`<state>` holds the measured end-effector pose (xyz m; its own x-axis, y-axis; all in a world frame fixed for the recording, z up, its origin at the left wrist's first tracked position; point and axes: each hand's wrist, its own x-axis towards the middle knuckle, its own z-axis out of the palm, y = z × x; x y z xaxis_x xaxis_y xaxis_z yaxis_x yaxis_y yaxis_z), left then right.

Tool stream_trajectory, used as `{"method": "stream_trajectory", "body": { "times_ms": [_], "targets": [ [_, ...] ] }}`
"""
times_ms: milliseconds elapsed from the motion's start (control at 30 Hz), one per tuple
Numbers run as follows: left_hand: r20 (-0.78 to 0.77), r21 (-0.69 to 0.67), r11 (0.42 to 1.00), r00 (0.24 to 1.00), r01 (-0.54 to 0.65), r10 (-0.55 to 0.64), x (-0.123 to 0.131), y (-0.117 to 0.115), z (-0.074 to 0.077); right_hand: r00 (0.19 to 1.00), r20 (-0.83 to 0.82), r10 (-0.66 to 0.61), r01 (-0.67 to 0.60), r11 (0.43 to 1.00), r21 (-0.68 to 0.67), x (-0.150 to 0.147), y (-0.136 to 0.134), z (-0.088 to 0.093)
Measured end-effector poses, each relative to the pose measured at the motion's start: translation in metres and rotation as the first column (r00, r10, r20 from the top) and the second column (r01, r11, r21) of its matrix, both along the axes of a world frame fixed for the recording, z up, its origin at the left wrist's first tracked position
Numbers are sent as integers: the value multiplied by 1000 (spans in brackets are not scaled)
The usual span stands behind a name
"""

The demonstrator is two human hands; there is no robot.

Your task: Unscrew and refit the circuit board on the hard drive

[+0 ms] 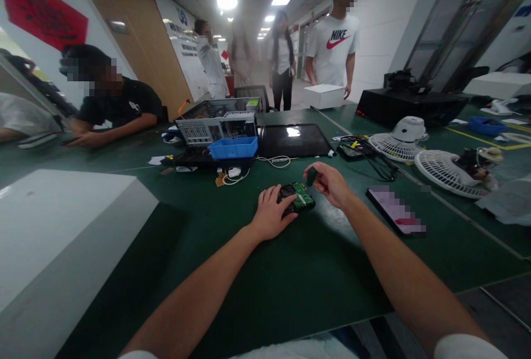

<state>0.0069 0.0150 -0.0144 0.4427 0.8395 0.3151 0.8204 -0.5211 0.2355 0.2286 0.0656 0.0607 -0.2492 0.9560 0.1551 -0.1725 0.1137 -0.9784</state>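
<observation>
**Drive on the bench, board side up, green board in place**

The left hand [271, 212] lies on the near-left end of a hard drive [299, 197], fingers curled over its edge and pinning it flat to the green bench [290, 287]. The right hand [329, 182] hovers just beyond the drive's far right corner, pinching a small dark tool [311, 176] between thumb and fingers. The drive's green circuit board faces up and looks seated. The screws are too small to make out, so the work seems early, with the board yet to come off. A phone [396, 212] lies to the right, and a blue tray [233, 147] sits farther off.
</observation>
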Motion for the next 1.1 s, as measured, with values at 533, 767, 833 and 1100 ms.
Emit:
{"method": "stream_trajectory", "body": {
  "times_ms": [533, 767, 833, 1100],
  "targets": [
    [-4, 0, 1000, 1000, 3, -3, -1, 1, 0, 998, -43, 38, -40, 999, -36, 2, -2, 6],
    [-11, 5, 1000, 1000, -3, 3, 0, 0, -1, 1000, -19, -23, 23, 1000, -18, 5, 1, 5],
    [-14, 7, 1000, 1000, -4, 4, 0, 1, -1, 999, 0, -48, 48, 999, -1, 5, 2, 3],
    [-14, 6, 1000, 1000, -6, 6, 0, 1, -1, 983, 44, -177, 170, 977, 126, 6, 12, -6]
  ]
}}
